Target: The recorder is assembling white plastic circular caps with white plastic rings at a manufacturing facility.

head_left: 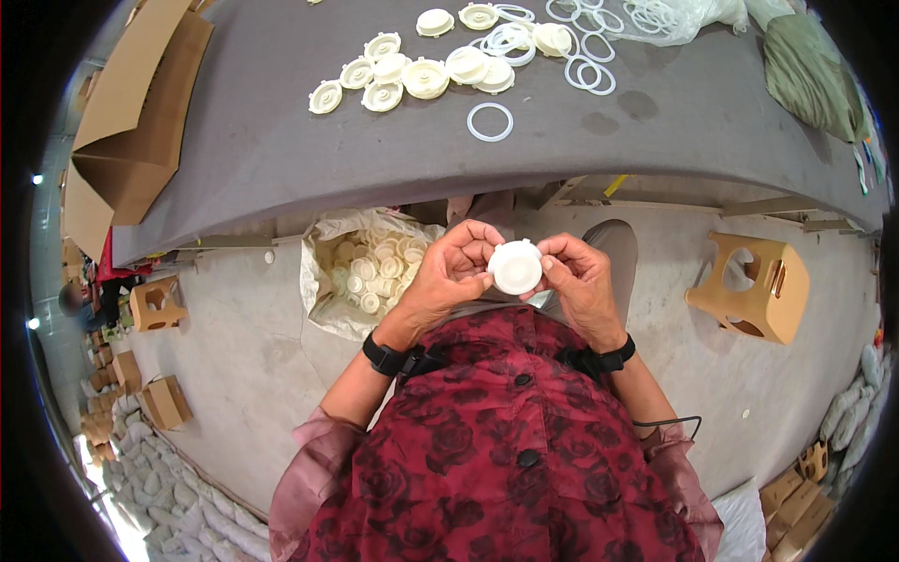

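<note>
Between my two hands, in front of my lap, is a round white plastic cap [517, 267] with small tabs on its rim. My left hand [448, 272] pinches its left edge with thumb and fingers. Its right edge is gripped by the thumb and fingers of my right hand [582, 281]. On the grey-covered table ahead lie several similar cream caps [426, 79], some showing their ribbed inside. Translucent white sealing rings [590, 77] are scattered to their right, and a single ring [490, 123] lies nearer the table edge. Whether a ring sits in the held cap I cannot tell.
A woven sack [323, 304] full of caps stands on the floor left of my legs. A cardboard box [140, 122] is on the table's left end; a clear plastic bag [688, 23] and green cloth [813, 75] are at the right. Tan stools [754, 286] stand on both sides.
</note>
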Motion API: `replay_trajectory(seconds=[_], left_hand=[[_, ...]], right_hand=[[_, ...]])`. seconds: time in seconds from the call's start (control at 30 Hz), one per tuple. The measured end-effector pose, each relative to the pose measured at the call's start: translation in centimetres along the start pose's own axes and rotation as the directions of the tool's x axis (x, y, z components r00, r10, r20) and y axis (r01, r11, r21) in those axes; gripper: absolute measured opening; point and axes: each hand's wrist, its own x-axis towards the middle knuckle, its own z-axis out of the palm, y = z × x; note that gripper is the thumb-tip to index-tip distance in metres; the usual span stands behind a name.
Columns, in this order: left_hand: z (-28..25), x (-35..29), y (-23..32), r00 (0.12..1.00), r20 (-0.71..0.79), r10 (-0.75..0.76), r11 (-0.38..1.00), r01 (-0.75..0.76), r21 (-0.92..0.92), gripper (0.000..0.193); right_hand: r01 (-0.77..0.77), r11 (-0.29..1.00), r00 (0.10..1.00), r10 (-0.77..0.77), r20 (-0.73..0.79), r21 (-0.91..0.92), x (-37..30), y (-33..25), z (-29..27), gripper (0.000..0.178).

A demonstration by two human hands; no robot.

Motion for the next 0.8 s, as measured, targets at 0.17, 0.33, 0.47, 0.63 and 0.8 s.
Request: replay_trajectory(seconds=[0.17, 0.33, 0.47, 0.63, 0.8], left_hand=[[0.3, 0.6, -1.9, 0.990, -0.115, 0.084, 0.995, -0.089, -0.045, 0.030], [0.2, 0.1, -1.6, 0.969, -0.189, 0.161, 0.986, -0.147, 0.084, 0.028], [-1.0, -0.9, -1.0, 0.979, -0.156, 0.134, 0.960, -0.089, 0.265, 0.033], [-1.7, -0.8, 0.2, 0.988, -0.067, 0.137, 0.945, -0.110, 0.308, 0.030], [-2.1, -0.9, 0.2, 0.995, -0.001, 0.103, 0.921, -0.095, 0.378, 0.027]], right_hand=[[0.079, 0.982, 0.993, -0.063, -0.097, 0.174, 0.3, 0.9, 0.4, 0.017], [0.152, 0.964, 0.985, -0.167, -0.051, -0.220, 0.5, -0.1, -0.1, 0.021], [0.207, 0.963, 0.975, -0.217, -0.043, -0.174, 0.5, 0.0, 0.0, 0.026], [0.222, 0.950, 0.975, -0.213, 0.062, -0.219, 0.3, -0.4, -0.5, 0.017], [0.194, 0.922, 0.981, -0.177, 0.081, -0.334, 0.4, -1.1, -0.2, 0.011]])
